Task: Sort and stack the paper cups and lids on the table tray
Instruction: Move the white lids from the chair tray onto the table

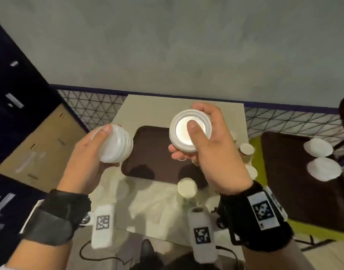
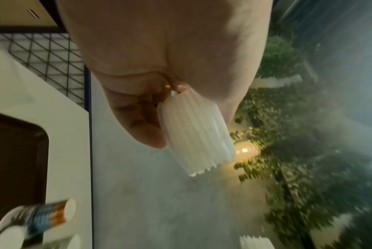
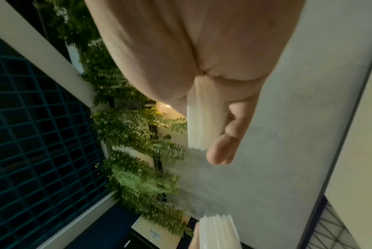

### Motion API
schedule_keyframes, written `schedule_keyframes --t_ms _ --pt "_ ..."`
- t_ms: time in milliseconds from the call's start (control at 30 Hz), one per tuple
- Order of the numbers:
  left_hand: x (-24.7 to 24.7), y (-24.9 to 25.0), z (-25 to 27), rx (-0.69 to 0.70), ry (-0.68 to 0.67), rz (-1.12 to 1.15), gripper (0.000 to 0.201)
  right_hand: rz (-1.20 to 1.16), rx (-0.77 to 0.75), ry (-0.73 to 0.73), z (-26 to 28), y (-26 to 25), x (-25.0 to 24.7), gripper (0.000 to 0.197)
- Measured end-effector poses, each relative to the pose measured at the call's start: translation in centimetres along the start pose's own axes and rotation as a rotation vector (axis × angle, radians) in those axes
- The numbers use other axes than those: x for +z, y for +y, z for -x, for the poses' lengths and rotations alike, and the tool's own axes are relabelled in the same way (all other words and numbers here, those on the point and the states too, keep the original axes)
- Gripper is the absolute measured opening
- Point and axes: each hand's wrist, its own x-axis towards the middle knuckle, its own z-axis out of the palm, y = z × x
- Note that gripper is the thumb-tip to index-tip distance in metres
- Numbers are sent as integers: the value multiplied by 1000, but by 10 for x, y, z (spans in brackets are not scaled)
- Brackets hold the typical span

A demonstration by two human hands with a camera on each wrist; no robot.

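Observation:
My left hand (image 1: 101, 142) grips a stack of several white plastic lids (image 1: 116, 146), held on edge above the table's left side; the same lid stack (image 2: 197, 134) shows edge-on in the left wrist view. My right hand (image 1: 198, 137) holds a second, shorter lid stack (image 1: 190, 131) face-up, thumb pressed on its centre; that stack (image 3: 204, 124) shows edge-on in the right wrist view. Both stacks hover over the dark brown tray (image 1: 153, 152) on the small beige table (image 1: 167, 106). Paper cups (image 1: 187, 187) with white lids stand near the tray's right and front edges.
A second dark tray (image 1: 296, 191) at the right carries two white lid piles (image 1: 323, 169). A dark cabinet (image 1: 15, 94) stands to the left. A wire mesh panel (image 1: 93, 110) runs behind the table. A patterned cup (image 2: 50, 214) lies in the left wrist view.

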Motion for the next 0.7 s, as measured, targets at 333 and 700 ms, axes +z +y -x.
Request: schedule_keyframes --t_ms 333,700 --pt "-147 -66 -97 -175 184 -43 19 48 225 78 -68 108 146 40" --pt "-180 -188 -164 -539 211 -18 19 196 568 293 -109 240 163 42"
